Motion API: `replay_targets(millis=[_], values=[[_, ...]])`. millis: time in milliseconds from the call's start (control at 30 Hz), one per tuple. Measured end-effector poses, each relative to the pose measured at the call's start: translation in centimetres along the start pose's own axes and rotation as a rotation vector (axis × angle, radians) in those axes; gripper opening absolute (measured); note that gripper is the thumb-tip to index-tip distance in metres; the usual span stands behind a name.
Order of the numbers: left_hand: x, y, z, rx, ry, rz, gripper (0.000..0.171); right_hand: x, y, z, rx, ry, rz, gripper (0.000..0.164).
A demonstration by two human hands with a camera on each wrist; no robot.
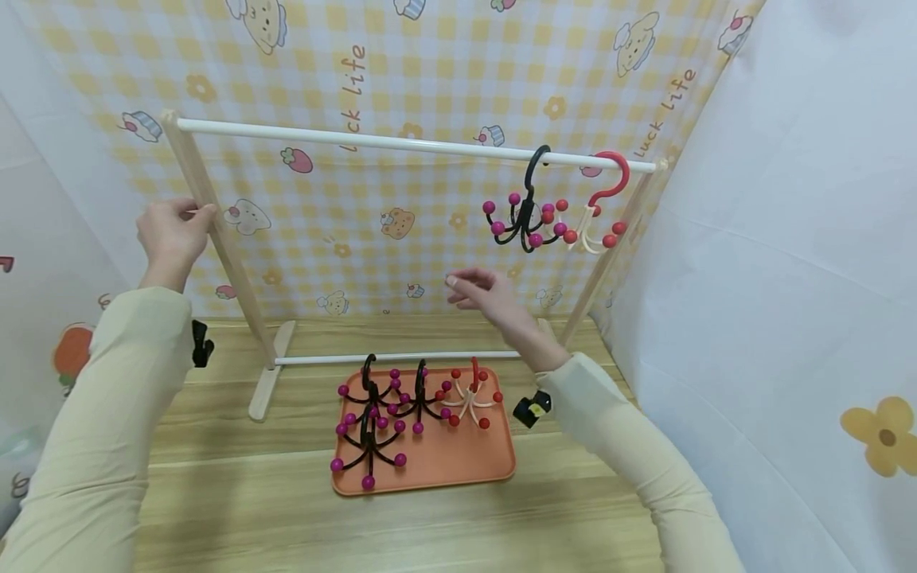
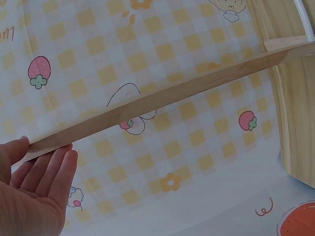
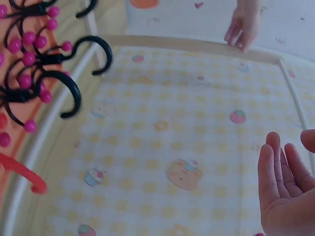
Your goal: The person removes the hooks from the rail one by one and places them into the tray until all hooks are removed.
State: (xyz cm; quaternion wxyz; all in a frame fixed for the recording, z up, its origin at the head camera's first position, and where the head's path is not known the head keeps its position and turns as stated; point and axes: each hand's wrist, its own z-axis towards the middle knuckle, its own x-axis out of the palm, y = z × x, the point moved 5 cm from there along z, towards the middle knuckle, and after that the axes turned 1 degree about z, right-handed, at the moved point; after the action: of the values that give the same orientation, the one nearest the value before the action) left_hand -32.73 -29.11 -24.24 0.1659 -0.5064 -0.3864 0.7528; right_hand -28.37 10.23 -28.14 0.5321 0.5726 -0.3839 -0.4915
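Observation:
My left hand (image 1: 172,237) holds the left wooden post (image 1: 232,267) of a hanging rack, partway below the top. In the left wrist view the thumb lies on one side of the post and the fingers on the other. Holding nothing, my right hand (image 1: 494,302) is in front of the rack, above the orange tray (image 1: 458,465), with fingers slightly bent. From the rack's white top rail (image 1: 322,138) hang a black hook hanger with magenta balls (image 1: 526,215) and a red-hooked cream hanger with red balls (image 1: 616,179), side by side near the right end.
On the tray lie several black hangers (image 1: 368,442) with magenta balls and one red-hooked cream hanger (image 1: 471,398). A white lower bar (image 1: 401,357) runs behind the tray. The right post (image 1: 595,286) stands near the white side wall; a checked cloth (image 1: 401,95) hangs behind.

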Motion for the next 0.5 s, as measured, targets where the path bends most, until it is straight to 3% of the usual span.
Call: replay_targets(millis=[333, 500], values=[[0.0, 0.0, -0.1, -0.011, 0.001, -0.005, 0.051, -3.9, 5.4, 0.9, -0.162, -0.114, -0.047, 0.026], [0.0, 0.0, -0.1, -0.011, -0.001, -0.006, 0.051, -5.8, 7.1, 1.4, -0.192, -0.196, -0.032, 0.026]])
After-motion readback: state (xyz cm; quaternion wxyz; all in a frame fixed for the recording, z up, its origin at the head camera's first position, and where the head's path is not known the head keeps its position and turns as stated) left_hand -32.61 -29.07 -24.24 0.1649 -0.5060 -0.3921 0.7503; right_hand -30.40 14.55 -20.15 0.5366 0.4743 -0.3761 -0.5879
